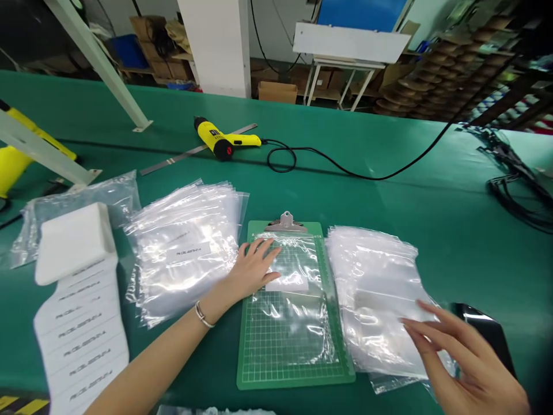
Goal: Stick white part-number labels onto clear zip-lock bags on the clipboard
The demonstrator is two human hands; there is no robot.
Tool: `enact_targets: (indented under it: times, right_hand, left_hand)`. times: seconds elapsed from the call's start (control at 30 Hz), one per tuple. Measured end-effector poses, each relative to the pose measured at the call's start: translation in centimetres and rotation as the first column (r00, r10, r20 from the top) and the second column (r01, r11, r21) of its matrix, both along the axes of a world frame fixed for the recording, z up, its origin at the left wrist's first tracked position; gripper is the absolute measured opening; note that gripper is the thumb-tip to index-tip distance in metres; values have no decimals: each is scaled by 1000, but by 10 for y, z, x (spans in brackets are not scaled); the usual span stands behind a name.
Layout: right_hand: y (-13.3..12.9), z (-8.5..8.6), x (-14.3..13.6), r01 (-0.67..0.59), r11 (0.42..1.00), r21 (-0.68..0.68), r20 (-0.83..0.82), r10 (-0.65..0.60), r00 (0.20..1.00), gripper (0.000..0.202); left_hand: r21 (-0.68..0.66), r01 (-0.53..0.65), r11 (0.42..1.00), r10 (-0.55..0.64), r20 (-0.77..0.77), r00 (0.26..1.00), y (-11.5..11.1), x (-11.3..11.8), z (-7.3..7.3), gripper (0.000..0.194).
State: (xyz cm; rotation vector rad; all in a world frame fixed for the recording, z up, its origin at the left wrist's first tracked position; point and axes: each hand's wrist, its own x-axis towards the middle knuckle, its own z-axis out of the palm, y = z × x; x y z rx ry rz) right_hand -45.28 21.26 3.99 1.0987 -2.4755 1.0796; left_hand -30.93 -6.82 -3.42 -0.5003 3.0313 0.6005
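Note:
A green clipboard point(298, 374) with a metal clip point(286, 222) lies before me, with a clear plastic bag point(298, 323) on it. My left hand point(253, 268) rests on the upper left of that bag, fingers spread, its thumb at a white label point(294, 283). Over the lower right of a stack of clear bags point(375, 276) is my right hand point(462, 351), its fingers bent and slightly apart, with nothing visible between them. Left of the clipboard sits another pile of bags point(185, 271), the top one bearing a printed label point(188, 252).
A strip of printed labels point(84, 340) hangs from a white block point(71, 242) at the left. Behind lie a yellow heat gun point(216, 138), its black cord point(337, 167) and a steel ruler point(173, 159). A black object point(488, 334) is beside my right hand. Black cables point(514, 167) lie far right.

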Motion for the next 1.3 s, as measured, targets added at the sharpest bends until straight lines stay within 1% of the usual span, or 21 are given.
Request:
enact_targets:
  times: [0.07, 0.1, 0.13, 0.17, 0.2, 0.23, 0.27, 0.3, 0.33, 0.37, 0.43, 0.5, 0.53, 0.57, 0.63, 0.67, 0.73, 0.8, 0.9, 1.1, 1.3]
  right_hand:
    - [-5, -1, -2, -96, 995, -5, -48, 95, 994, 10]
    - [-8, 0, -2, -135, 991, 6, -48, 135, 990, 11]
    - [-11, 0, 0, -161, 987, 15, -22, 161, 987, 13]
    - [-16, 1, 3, -181, 983, 21, 27, 181, 983, 13]
    - [-21, 2, 7, -193, 981, 17, 94, 191, 977, 12]
    - [-28, 3, 12, -191, 981, 6, 170, 188, 967, 10]
    - [-35, 3, 16, -182, 983, -5, 249, 177, 952, 9]
    - [-42, 2, 20, -177, 984, -8, 323, 170, 931, 9]
    - [-48, 1, 22, -177, 984, -6, 394, 165, 904, 11]
    - [-54, -1, 23, -182, 983, -3, 459, 164, 873, 13]
    - [-63, -8, 22, -189, 982, -4, 570, 158, 806, 16]
    - [-69, -17, 18, -176, 984, -23, 667, 146, 731, 21]
    - [-71, -23, 16, -157, 987, -42, 712, 140, 688, 23]
    - [-73, -28, 15, -133, 989, -65, 758, 136, 638, 26]
    - [-77, -40, 15, -88, 990, -111, 845, 141, 515, 30]
    - [-78, -46, 17, -76, 989, -128, 880, 148, 452, 31]
    - [-81, -56, 21, -78, 986, -144, 921, 162, 354, 32]
    - [-84, -65, 25, -88, 985, -150, 935, 170, 311, 31]
    - [-85, -72, 29, -75, 986, -149, 939, 165, 301, 32]
    - [-85, -77, 27, -32, 991, -131, 953, 135, 270, 33]
    - [-84, -75, 27, -11, 990, -138, 963, 136, 234, 31]
  left_hand:
    - [-5, -26, 1000, 26, -17, 1000, 3, 2, 8, 52]
    - [33, -40, 999, 41, -27, 999, 6, 4, 14, 55]
    - [120, -41, 992, 45, -32, 998, 11, 7, 21, 59]
    - [254, -27, 967, 36, -30, 999, 16, 10, 28, 65]
    - [417, -3, 909, 15, -24, 1000, 23, 13, 35, 73]
    - [572, 20, 820, -13, -15, 1000, 30, 16, 42, 80]
    - [689, 28, 724, -34, -5, 999, 37, 19, 47, 87]
    - [758, 16, 653, -33, 7, 999, 43, 21, 50, 86]
    - [786, -16, 618, 2, 18, 1000, 49, 22, 50, 78]
    - [789, -61, 612, 65, 27, 998, 53, 23, 49, 63]
    - [766, -163, 622, 214, 34, 976, 57, 23, 43, 33]
    - [730, -238, 640, 309, 40, 950, 52, 23, 36, 28]
    - [694, -254, 673, 319, 37, 947, 47, 23, 34, 29]
    - [634, -257, 729, 313, 25, 949, 39, 23, 31, 33]
    - [430, -234, 872, 270, -23, 962, 20, 23, 28, 44]
    - [317, -207, 926, 231, -41, 972, 9, 23, 26, 53]
    - [164, -125, 979, 131, -28, 991, -11, 22, 21, 74]
    - [117, -37, 992, 33, 30, 999, -26, 21, 15, 90]
    - [114, 34, 993, -47, 109, 993, -37, 20, 7, 97]
    - [66, 55, 996, -65, 167, 984, -38, 19, 3, 92]
    - [30, 85, 996, -90, 221, 971, -39, 18, 5, 102]
